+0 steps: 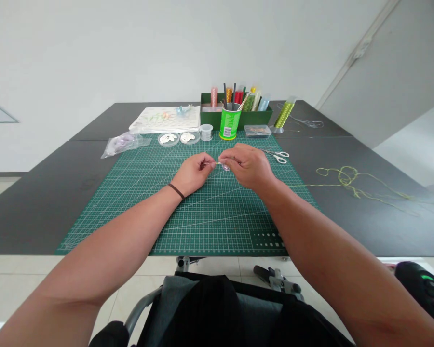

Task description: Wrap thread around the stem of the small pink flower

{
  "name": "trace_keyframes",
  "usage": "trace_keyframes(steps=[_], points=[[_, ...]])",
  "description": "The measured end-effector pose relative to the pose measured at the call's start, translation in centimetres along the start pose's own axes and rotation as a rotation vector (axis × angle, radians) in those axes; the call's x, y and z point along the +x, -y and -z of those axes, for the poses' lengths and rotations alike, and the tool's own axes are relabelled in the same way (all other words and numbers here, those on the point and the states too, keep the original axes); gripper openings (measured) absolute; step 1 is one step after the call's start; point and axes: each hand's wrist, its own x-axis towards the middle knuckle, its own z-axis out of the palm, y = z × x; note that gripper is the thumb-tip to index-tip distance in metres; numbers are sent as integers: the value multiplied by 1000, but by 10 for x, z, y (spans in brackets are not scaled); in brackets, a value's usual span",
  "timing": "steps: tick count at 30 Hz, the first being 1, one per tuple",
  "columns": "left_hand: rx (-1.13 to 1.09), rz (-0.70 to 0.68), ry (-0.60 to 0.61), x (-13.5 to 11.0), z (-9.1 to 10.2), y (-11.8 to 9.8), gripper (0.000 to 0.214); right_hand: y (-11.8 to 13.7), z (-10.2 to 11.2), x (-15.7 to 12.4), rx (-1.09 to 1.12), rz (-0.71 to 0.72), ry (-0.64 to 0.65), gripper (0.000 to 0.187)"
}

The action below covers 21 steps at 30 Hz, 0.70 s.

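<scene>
My left hand [194, 172] and my right hand [249, 165] meet above the middle of a green cutting mat [210, 217]. Both are closed in a pinch, fingertips a short gap apart. Between them runs a short stretch of yellow-green thread [218, 163], held at the left by my thumb and finger. A small pale purple piece [225, 167] shows under my right fingertips; its kind is too small to make out. From behind my right wrist a yellow-green thread leads right to a loose tangle of thread [347, 178] on the dark table.
White-handled scissors [280, 156] lie right of my right hand. Behind stand a green can of tools [230, 123], a green box of thread spools [210, 118], a clear case [257, 131], dishes of white pieces [168, 139], a plastic bag [125, 143], a white board [152, 120] and a green spool [285, 114].
</scene>
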Motion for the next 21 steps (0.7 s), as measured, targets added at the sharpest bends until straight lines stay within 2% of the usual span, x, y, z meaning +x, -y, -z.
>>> trace_keyframes(steps=[11, 21], points=[[39, -61, 70, -2, 0, -1, 9, -7, -2, 2, 11, -120, -48, 17], [38, -129, 134, -2, 1, -2, 10, -21, -7, 4, 117, -323, -51, 16]])
